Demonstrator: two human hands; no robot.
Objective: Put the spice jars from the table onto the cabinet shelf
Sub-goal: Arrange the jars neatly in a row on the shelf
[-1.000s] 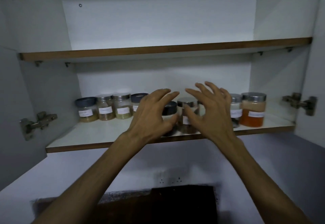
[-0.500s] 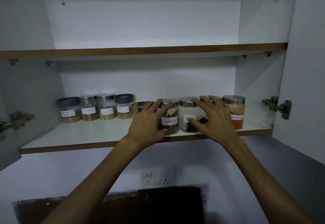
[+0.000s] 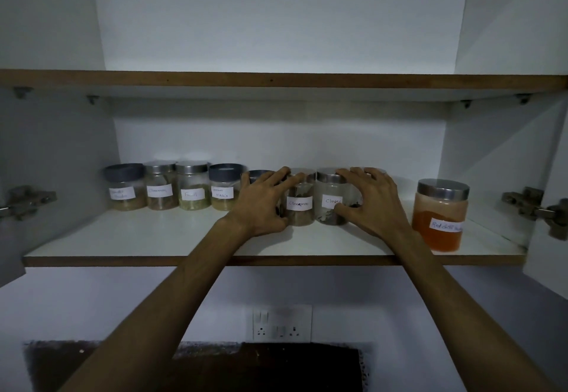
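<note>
A row of labelled spice jars stands on the lower cabinet shelf (image 3: 153, 237). My left hand (image 3: 261, 204) grips the jar labelled Cinnamon (image 3: 299, 207), fingers over its lid and thumb at its base. My right hand (image 3: 372, 201) grips the jar labelled Cloves (image 3: 330, 201) beside it. A dark-lidded jar (image 3: 256, 174) is mostly hidden behind my left hand. Several smaller jars (image 3: 159, 190) line up at the left. A large jar of red chilli powder (image 3: 439, 216) stands apart at the right, near the shelf's front edge.
The upper shelf (image 3: 276, 79) runs across above the jars. Open cabinet doors with metal hinges (image 3: 534, 207) flank both sides. A wall socket (image 3: 281, 324) sits below the cabinet, above a dark surface (image 3: 246, 367).
Both hands have reached onto the shelf and closed round the two middle jars, which now stand further back. The view has shifted right and tilted slightly.
</note>
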